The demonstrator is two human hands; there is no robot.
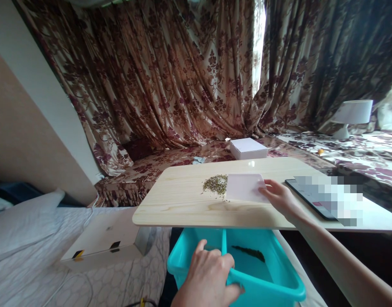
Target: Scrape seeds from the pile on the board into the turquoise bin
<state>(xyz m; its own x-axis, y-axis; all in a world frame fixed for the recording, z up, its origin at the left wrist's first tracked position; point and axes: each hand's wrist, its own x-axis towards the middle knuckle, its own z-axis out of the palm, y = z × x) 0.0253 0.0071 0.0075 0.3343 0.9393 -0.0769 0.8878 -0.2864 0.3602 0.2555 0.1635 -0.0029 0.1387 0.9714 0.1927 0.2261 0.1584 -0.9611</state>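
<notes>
My right hand rests on the light wooden tabletop and pinches the right edge of a white card that lies flat. Just left of the card sits a small heap of greenish seeds or dried herb, touching the card's left edge. My left hand is below the table's front edge, fingers curled over the near rim of a turquoise plastic bin. The bin has a middle divider, and a dark streak of material lies on its floor in the right compartment.
A tablet lies on the table at the right, partly blurred. A white box and a white lamp stand on the patterned ledge behind. A flat white box lies on the bed at left. Heavy curtains hang behind.
</notes>
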